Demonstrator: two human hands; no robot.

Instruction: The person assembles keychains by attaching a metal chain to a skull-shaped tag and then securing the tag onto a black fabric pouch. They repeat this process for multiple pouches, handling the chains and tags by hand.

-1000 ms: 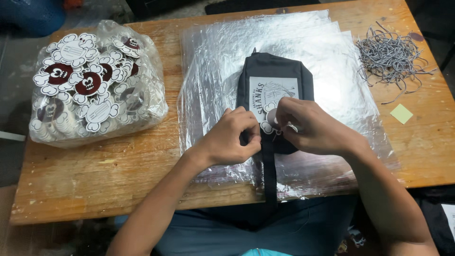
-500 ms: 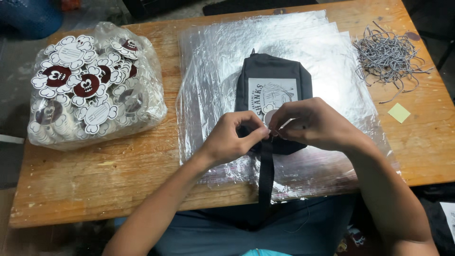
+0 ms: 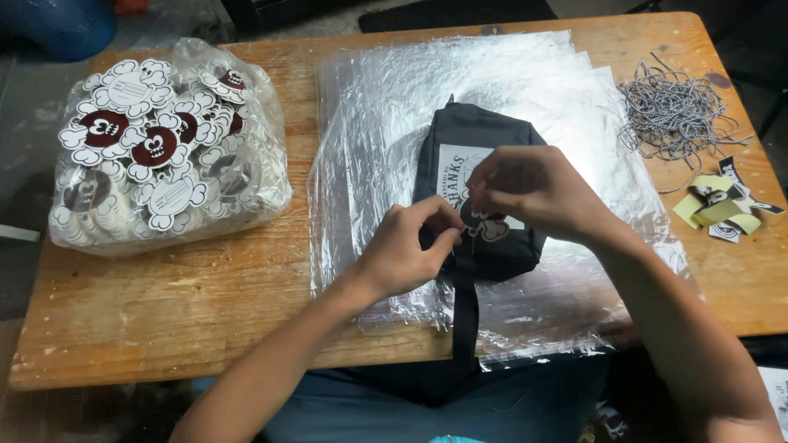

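Fingertips (image 3: 454,226) on black pouch (image 3: 484,156)

Black fabric pouch (image 3: 480,193), soft and rectangular with rounded corners, lying flat on a stack of clear plastic bags (image 3: 525,98) at the middle of the wooden table. A pale printed patch with a dark red and white cartoon figure covers its upper face, partly hidden. A black strap (image 3: 465,308) runs from its near edge toward the table's front edge and over it. A small hang tag is pinched at the pouch's near face; its shape cannot be made out.
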